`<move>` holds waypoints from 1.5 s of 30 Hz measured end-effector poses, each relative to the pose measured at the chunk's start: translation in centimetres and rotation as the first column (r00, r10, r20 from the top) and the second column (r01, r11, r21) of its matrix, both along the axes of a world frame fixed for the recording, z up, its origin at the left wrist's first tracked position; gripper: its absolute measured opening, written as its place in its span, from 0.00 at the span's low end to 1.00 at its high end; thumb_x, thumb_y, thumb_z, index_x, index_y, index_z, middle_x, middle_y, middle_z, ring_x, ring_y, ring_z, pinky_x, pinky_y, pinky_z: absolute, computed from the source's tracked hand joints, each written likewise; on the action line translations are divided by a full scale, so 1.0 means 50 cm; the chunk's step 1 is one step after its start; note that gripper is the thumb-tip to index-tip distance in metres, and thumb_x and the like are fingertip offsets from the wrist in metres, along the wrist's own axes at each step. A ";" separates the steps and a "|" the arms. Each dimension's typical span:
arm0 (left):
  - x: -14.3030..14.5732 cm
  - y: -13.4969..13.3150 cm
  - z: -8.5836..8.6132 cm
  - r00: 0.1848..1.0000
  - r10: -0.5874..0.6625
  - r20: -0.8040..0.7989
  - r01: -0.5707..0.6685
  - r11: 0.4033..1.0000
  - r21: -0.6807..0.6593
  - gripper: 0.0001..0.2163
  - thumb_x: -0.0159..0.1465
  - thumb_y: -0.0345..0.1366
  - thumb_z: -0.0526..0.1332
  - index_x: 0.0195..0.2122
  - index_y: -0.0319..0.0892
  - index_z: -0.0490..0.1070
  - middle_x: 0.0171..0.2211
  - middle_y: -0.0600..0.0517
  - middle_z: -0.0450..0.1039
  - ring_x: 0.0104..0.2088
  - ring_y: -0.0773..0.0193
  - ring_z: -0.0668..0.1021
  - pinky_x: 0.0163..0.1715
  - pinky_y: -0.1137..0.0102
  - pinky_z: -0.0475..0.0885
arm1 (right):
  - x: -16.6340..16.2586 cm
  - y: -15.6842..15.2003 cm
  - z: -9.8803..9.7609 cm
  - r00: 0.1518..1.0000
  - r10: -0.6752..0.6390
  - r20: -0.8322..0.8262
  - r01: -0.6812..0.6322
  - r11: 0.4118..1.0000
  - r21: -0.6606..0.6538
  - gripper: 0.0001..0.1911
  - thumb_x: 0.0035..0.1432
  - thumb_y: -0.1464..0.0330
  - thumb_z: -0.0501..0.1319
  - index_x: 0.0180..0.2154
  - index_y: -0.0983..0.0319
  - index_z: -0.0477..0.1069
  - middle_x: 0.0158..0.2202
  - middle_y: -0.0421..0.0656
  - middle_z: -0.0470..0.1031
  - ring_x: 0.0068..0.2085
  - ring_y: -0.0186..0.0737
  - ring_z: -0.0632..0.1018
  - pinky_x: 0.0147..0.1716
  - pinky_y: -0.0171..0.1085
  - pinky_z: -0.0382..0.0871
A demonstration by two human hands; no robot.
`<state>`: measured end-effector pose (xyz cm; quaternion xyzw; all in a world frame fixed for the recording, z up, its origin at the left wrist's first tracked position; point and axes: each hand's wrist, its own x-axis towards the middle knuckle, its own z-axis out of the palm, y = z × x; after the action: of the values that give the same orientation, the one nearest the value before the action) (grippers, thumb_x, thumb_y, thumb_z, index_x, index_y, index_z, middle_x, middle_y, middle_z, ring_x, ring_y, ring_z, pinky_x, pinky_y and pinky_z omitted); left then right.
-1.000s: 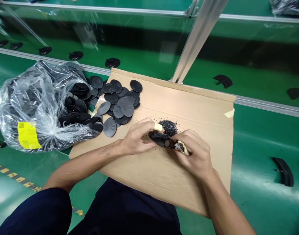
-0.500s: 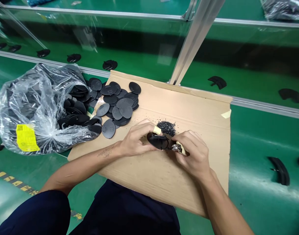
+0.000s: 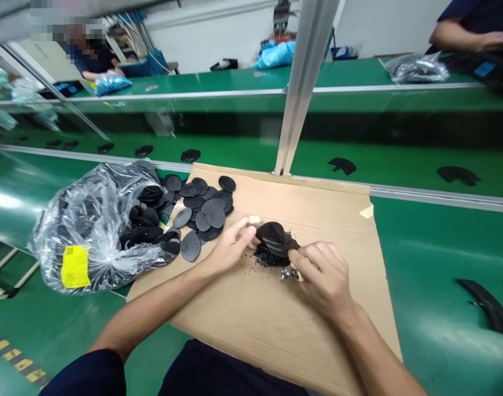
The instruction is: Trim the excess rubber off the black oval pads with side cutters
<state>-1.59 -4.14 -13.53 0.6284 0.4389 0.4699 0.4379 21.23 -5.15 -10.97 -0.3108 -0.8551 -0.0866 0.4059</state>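
A black oval plastic part (image 3: 274, 239), ridged on its upper face, is held tilted over a pile of small black scraps (image 3: 264, 257). My right hand (image 3: 327, 272) pinches the right end of this part between thumb and forefinger. A small metal cutting tool, apparently nippers (image 3: 289, 273), pokes out below the same fingers; its handles are hidden in the palm. At the part's left edge is my left hand (image 3: 232, 245), thumb and forefinger apart, a taped fingertip above. Whether it still touches the part is hard to tell. Black oval discs (image 3: 210, 212) lie heaped farther left.
Cardboard (image 3: 251, 308) covers the worktop under my hands. A clear plastic bag (image 3: 94, 220) of black discs lies left. Behind rises a metal post (image 3: 294, 99) and a conveyor (image 3: 235, 157) carrying black parts. Curved black parts (image 3: 486, 305) lie right. Two people sit across.
My view has tilted up, bringing the far side in. The black part has turned, and its hold has passed from my left hand to my right, which keeps the tool.
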 end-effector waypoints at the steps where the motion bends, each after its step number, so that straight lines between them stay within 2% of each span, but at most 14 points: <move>1: 0.000 0.008 0.002 0.998 -0.056 0.006 0.056 0.998 -0.033 0.22 0.73 0.52 0.55 0.54 0.38 0.73 0.40 0.46 0.78 0.30 0.67 0.82 0.30 0.72 0.80 | 0.000 0.000 0.002 1.000 0.015 -0.010 -0.014 1.000 0.017 0.11 0.64 0.81 0.58 0.37 0.59 0.71 0.25 0.38 0.70 0.30 0.36 0.67 0.32 0.39 0.57; 5: 0.004 0.027 0.014 0.974 -0.220 -0.054 0.221 0.975 0.033 0.16 0.76 0.46 0.53 0.57 0.44 0.70 0.38 0.48 0.82 0.32 0.63 0.85 0.30 0.70 0.83 | 0.000 -0.003 0.006 0.998 0.054 -0.031 -0.052 0.998 0.046 0.12 0.64 0.80 0.56 0.38 0.58 0.72 0.25 0.38 0.70 0.29 0.36 0.67 0.33 0.39 0.59; 10: 0.012 0.069 0.031 0.977 -0.199 -0.078 0.207 0.973 0.104 0.15 0.73 0.41 0.60 0.59 0.46 0.68 0.44 0.48 0.83 0.43 0.61 0.86 0.41 0.71 0.84 | -0.004 -0.007 -0.004 0.998 0.055 -0.006 -0.055 0.998 0.008 0.13 0.64 0.80 0.55 0.40 0.59 0.74 0.27 0.40 0.72 0.30 0.37 0.68 0.34 0.39 0.61; 13: -0.003 0.155 0.053 0.997 0.050 -0.065 -0.046 0.997 0.060 0.15 0.66 0.38 0.68 0.51 0.39 0.73 0.44 0.44 0.83 0.44 0.58 0.86 0.43 0.68 0.83 | -0.004 -0.007 -0.015 1.000 0.017 -0.019 -0.018 0.999 -0.044 0.13 0.64 0.80 0.54 0.40 0.61 0.75 0.30 0.42 0.73 0.32 0.38 0.69 0.33 0.40 0.59; 14: -0.011 0.193 0.063 0.971 0.226 -0.079 -0.225 0.974 0.018 0.15 0.62 0.36 0.71 0.48 0.37 0.74 0.41 0.45 0.83 0.41 0.59 0.85 0.42 0.69 0.82 | -0.003 -0.007 -0.018 1.000 0.010 -0.020 -0.011 0.998 -0.059 0.13 0.64 0.80 0.55 0.40 0.61 0.75 0.30 0.43 0.74 0.32 0.38 0.68 0.33 0.40 0.59; 17: -0.035 0.307 0.090 0.908 0.393 -0.148 -0.399 0.917 -0.007 0.15 0.63 0.33 0.69 0.50 0.36 0.73 0.37 0.49 0.81 0.35 0.65 0.83 0.39 0.72 0.80 | -0.002 -0.007 -0.026 1.000 -0.002 -0.015 0.001 0.997 -0.073 0.12 0.62 0.81 0.55 0.40 0.63 0.74 0.30 0.43 0.72 0.32 0.39 0.67 0.33 0.39 0.58; 20: -0.053 0.382 0.101 0.836 0.468 -0.286 -0.498 0.866 -0.042 0.13 0.68 0.35 0.65 0.51 0.35 0.72 0.36 0.51 0.78 0.32 0.67 0.81 0.36 0.70 0.80 | -0.003 -0.011 -0.033 1.000 -0.014 0.000 0.014 0.998 -0.066 0.13 0.60 0.82 0.55 0.40 0.64 0.74 0.30 0.43 0.71 0.33 0.40 0.65 0.34 0.39 0.57; 26: -0.077 0.421 0.082 0.654 0.439 -0.617 -0.550 0.835 0.012 0.14 0.70 0.40 0.64 0.52 0.38 0.73 0.53 0.45 0.75 0.51 0.57 0.79 0.52 0.56 0.78 | -0.003 -0.020 -0.036 0.998 -0.038 0.041 0.041 0.997 -0.069 0.12 0.57 0.81 0.57 0.39 0.64 0.73 0.30 0.42 0.68 0.34 0.41 0.63 0.35 0.39 0.56; 29: -0.079 0.428 0.075 0.582 0.401 -0.707 -0.506 0.860 0.071 0.12 0.69 0.39 0.65 0.48 0.37 0.75 0.51 0.46 0.76 0.52 0.57 0.79 0.55 0.55 0.76 | -0.003 -0.022 -0.035 0.999 -0.035 0.039 0.037 0.998 -0.050 0.13 0.56 0.82 0.57 0.40 0.64 0.73 0.30 0.42 0.67 0.34 0.41 0.63 0.36 0.40 0.55; 33: -0.061 0.426 0.078 0.519 0.438 -0.734 -0.459 0.867 0.194 0.07 0.69 0.37 0.64 0.38 0.38 0.75 0.39 0.48 0.78 0.44 0.58 0.80 0.49 0.62 0.75 | -0.007 -0.025 -0.042 0.998 -0.033 0.058 0.037 0.996 -0.078 0.10 0.59 0.80 0.57 0.39 0.63 0.73 0.31 0.42 0.67 0.35 0.41 0.63 0.36 0.40 0.55; 37: -0.014 0.386 0.080 0.538 0.507 -0.674 -0.320 0.862 0.394 0.11 0.72 0.34 0.54 0.37 0.38 0.74 0.32 0.47 0.75 0.38 0.59 0.79 0.42 0.67 0.71 | -0.009 -0.028 -0.051 0.996 -0.012 0.090 0.022 0.993 -0.120 0.08 0.60 0.77 0.59 0.39 0.62 0.73 0.31 0.42 0.67 0.36 0.42 0.63 0.37 0.41 0.55; 41: 0.083 0.339 0.063 0.645 0.255 -0.720 0.084 0.913 0.398 0.10 0.70 0.39 0.59 0.37 0.41 0.76 0.35 0.48 0.78 0.39 0.60 0.79 0.44 0.69 0.72 | -0.008 -0.029 -0.056 0.994 -0.004 0.113 0.023 0.987 -0.160 0.05 0.62 0.75 0.59 0.39 0.62 0.72 0.32 0.42 0.68 0.36 0.42 0.64 0.37 0.41 0.56; 43: 0.148 0.336 0.050 0.647 0.104 -0.755 0.264 0.899 0.351 0.10 0.70 0.41 0.60 0.41 0.43 0.78 0.43 0.47 0.80 0.46 0.58 0.79 0.50 0.68 0.72 | -0.007 -0.030 -0.056 0.994 -0.005 0.113 0.024 0.985 -0.169 0.05 0.62 0.74 0.59 0.38 0.62 0.72 0.32 0.42 0.68 0.36 0.42 0.64 0.37 0.41 0.56; 45: 0.216 0.354 0.039 0.629 0.009 -0.778 0.355 0.886 0.297 0.11 0.71 0.41 0.58 0.46 0.44 0.78 0.51 0.47 0.79 0.52 0.58 0.78 0.57 0.65 0.71 | -0.005 -0.031 -0.055 0.994 -0.015 0.107 0.033 0.986 -0.165 0.05 0.61 0.75 0.59 0.38 0.62 0.72 0.31 0.42 0.68 0.35 0.42 0.64 0.37 0.41 0.56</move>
<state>9.24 13.57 -11.56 0.8859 0.4040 0.2000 0.1094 20.98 -6.68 -13.71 -0.3489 -0.8758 -0.0358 0.3317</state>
